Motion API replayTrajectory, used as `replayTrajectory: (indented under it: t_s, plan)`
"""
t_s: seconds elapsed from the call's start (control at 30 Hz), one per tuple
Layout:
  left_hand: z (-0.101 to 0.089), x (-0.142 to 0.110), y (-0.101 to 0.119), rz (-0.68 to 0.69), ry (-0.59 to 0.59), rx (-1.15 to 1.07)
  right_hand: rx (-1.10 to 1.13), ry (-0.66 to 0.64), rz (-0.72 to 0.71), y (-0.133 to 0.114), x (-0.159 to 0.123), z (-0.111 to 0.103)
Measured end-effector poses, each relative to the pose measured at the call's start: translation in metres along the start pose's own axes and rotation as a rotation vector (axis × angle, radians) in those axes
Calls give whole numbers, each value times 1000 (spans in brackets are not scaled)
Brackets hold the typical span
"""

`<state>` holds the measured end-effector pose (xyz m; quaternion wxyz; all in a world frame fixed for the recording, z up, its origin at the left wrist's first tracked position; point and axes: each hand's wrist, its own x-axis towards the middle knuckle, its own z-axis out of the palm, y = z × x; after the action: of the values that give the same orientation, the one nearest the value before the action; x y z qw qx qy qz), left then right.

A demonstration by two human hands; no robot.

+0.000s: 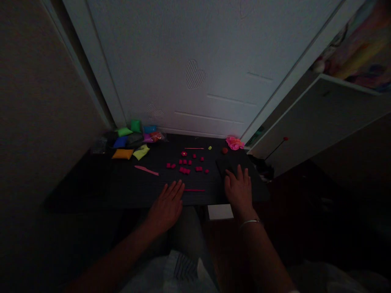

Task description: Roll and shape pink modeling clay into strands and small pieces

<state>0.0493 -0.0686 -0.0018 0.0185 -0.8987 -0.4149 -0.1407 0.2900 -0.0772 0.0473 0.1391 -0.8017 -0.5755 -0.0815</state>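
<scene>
The table (pixel 122 185) looks matt, with fine ribs. At its far left corner, the packets (pixel 134 140) seem of glossy plastic. Near its front edge, the roll (pixel 195 190) looks smooth. The bracelet (pixel 251 221) shines like metal.

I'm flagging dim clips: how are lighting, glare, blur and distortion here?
Head view: dim overall, brightest on the pale door, the black table merging into shadow; head view: pink pieces stand out by colour, no strong glare; head view: items at upper right look blurred; head view: the door frame splays upward, suggesting wide-angle distortion.

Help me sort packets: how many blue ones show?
2: dark blue packet behind the orange packet; light blue packet behind the purple packet. More may be hidden.
</scene>
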Motion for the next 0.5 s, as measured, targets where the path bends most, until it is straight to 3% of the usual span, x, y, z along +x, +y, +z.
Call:
replayTrajectory:
  t_s: [0.17, 0.5]
  plan:
    - [2, -2, -1, 2, 22, 22, -88, -111, 29, 25, 4, 12]
    - [3, -2, -3, 20, 33, 22, -66, -53, 53, 33, 9, 13]
